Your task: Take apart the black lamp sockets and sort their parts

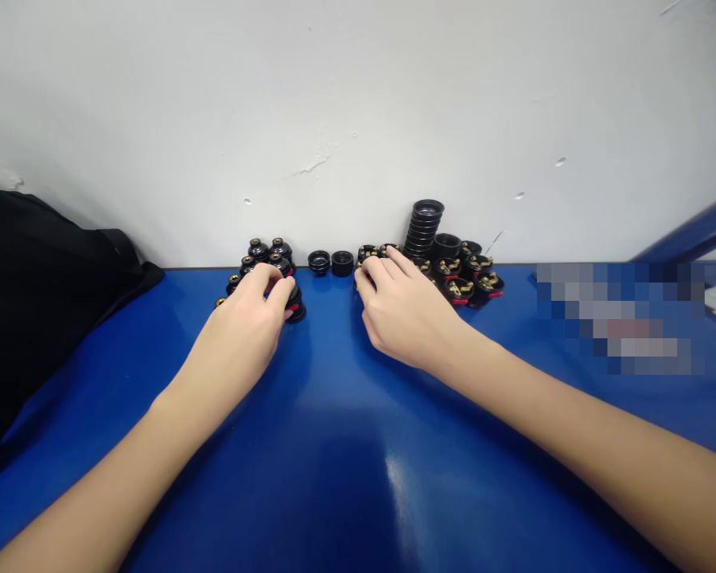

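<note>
Now, white wall (358, 95) behind, blue surface (310, 485) below, black cloth (41, 310) heaped at the left. And here's the right hand (406, 312), the left hand (247, 314), fingers curled; whether either grip is closed on a part, can't tell! Brass-topped parts (458, 288) crowd near the right, domed black parts (279, 261) near the left, a ribbed black stack (423, 232) rises by the wall, two black rings (342, 263) sit between the clusters.

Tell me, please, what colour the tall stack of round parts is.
The tall stack of round parts is black, clearest in head view.
</note>
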Available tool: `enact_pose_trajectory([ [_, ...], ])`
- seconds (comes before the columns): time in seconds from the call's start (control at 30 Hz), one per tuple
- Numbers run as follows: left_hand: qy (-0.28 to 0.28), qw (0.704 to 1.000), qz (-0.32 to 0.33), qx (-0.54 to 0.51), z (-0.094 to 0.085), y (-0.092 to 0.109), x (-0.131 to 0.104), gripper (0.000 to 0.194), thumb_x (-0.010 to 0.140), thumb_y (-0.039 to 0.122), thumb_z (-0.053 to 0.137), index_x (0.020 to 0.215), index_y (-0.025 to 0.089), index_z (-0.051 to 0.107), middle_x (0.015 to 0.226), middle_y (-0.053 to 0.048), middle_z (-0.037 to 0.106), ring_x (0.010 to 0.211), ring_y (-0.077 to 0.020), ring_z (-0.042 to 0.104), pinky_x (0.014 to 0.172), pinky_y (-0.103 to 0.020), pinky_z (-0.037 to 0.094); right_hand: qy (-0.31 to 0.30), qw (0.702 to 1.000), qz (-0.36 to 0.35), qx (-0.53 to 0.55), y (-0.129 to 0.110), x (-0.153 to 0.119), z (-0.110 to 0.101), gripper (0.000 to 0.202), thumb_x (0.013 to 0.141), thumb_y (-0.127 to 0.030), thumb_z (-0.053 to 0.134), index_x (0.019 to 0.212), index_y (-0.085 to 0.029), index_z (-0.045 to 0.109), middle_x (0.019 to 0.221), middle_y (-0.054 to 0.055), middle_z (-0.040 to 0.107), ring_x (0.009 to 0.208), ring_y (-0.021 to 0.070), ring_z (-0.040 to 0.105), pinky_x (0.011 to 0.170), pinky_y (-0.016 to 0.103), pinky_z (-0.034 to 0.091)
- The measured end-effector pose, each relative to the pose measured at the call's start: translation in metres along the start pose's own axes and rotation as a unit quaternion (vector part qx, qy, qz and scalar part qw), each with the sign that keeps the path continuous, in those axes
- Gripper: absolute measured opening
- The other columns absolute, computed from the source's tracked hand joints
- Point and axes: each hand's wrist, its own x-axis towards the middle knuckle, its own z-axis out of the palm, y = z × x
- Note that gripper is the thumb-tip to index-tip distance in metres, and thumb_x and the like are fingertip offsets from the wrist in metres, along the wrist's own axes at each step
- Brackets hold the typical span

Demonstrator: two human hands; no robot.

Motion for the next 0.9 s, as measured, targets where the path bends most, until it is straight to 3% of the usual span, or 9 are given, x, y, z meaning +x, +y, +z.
enact_pose_trajectory([
  [0.13,-0.015,1.0,-0.003,0.003,-0.001,0.0,-0.001,0.027,0.107,0.016,0.046,0.129,0.016,0.063,0.136,-0.019,0.064,0.102,-0.0313,0.076,0.075,-0.041,0.067,-0.003,1.0,0.001,-0.016,0.004,0.0,0.002,0.047,0.098,-0.013,0.048,0.133,0.011,0.068,0.124,0.032,0.071,0.116,0.0413,0.067,0.121,0.057,0.041],
  [0.27,-0.006,1.0,0.018,-0.002,0.003,-0.003,-0.002,0.035,0.103,0.008,0.05,0.136,0.017,0.059,0.151,-0.02,0.058,0.128,-0.0359,0.069,0.097,-0.046,0.065,0.001,1.0,0.005,-0.014,0.005,-0.003,-0.002,0.042,0.1,-0.015,0.049,0.128,0.008,0.07,0.123,0.031,0.071,0.117,0.042,0.066,0.119,0.057,0.043],
  [0.37,0.009,0.999,0.049,-0.005,0.005,-0.005,-0.003,0.037,0.103,0.006,0.05,0.137,0.016,0.058,0.144,-0.02,0.064,0.133,-0.0361,0.066,0.105,-0.049,0.062,0.016,1.0,0.0,0.008,0.0,-0.008,-0.012,0.039,0.098,-0.014,0.053,0.126,0.005,0.072,0.123,0.029,0.071,0.119,0.0423,0.065,0.118,0.058,0.045],
  [0.6,-0.014,0.991,0.133,-0.026,0.004,-0.007,-0.008,0.055,0.1,0.002,0.048,0.152,0.019,0.051,0.147,-0.019,0.059,0.134,-0.0333,0.061,0.111,-0.049,0.057,0.045,0.981,0.011,0.188,-0.027,-0.035,-0.039,0.026,0.101,-0.013,0.054,0.108,-0.005,0.078,0.112,0.022,0.073,0.107,0.0345,0.069,0.099,0.05,0.062],
  [0.73,-0.01,0.986,0.16,-0.056,-0.001,0.002,-0.01,0.044,0.103,0.004,0.046,0.142,0.018,0.06,0.14,-0.018,0.064,0.125,-0.0315,0.064,0.104,-0.047,0.061,-0.009,0.945,0.074,0.319,-0.038,-0.052,-0.031,0.02,0.104,-0.018,0.057,0.113,-0.012,0.073,0.116,0.016,0.072,0.107,0.0297,0.071,0.095,0.048,0.065],
  [0.9,0.044,0.974,0.213,-0.059,0.002,0.002,-0.008,0.039,0.101,0.002,0.053,0.139,0.006,0.061,0.135,-0.021,0.066,0.123,-0.0338,0.064,0.106,-0.049,0.06,-0.013,0.913,0.104,0.395,-0.038,-0.066,-0.01,0.026,0.106,-0.023,0.058,0.13,-0.015,0.064,0.129,0.015,0.069,0.121,0.0296,0.067,0.108,0.051,0.059],
])
